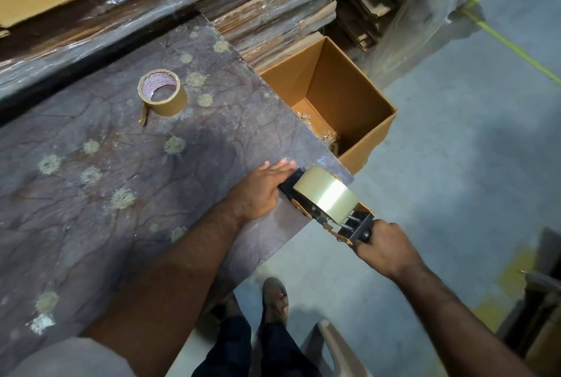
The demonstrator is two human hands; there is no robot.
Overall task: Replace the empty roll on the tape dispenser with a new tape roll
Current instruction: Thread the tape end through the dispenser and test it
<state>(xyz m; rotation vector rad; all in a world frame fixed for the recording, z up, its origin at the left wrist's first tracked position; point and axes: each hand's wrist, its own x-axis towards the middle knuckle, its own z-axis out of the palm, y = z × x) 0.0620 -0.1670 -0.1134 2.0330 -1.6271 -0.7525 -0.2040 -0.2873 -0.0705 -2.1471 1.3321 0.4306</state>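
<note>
1. Gripping the dispenser (329, 211) by its handle: right hand (385, 250) wrapped tight round the black grip, off the table corner.
2. Pressing down at the dispenser's front end with the left hand (261, 191), fingers flat and spread on the table (91, 194), closed on nothing; probably steadying the frame or laying the tape's free end against the surface.
3. Sitting already on the dispenser's hub: a full clear roll (326, 196), wide face up, so the swap looks largely done; likely only threading or a test pull remaining.
4. Lying well apart, further up the table: a nearly spent brown roll (162, 93) on its side, a short tail of tape hanging off toward the viewer. Probably the one taken off, parked out of the way.
5. Standing open on the floor just beside the table's edge: a cardboard box (337, 109) with scraps of crumpled clear film at the bottom, seemingly serving as a bin.
6. Reading the brown roll's core: red print on white round the inner ring, too small to make out. No legible brand on the dispenser or the clear roll.
</note>
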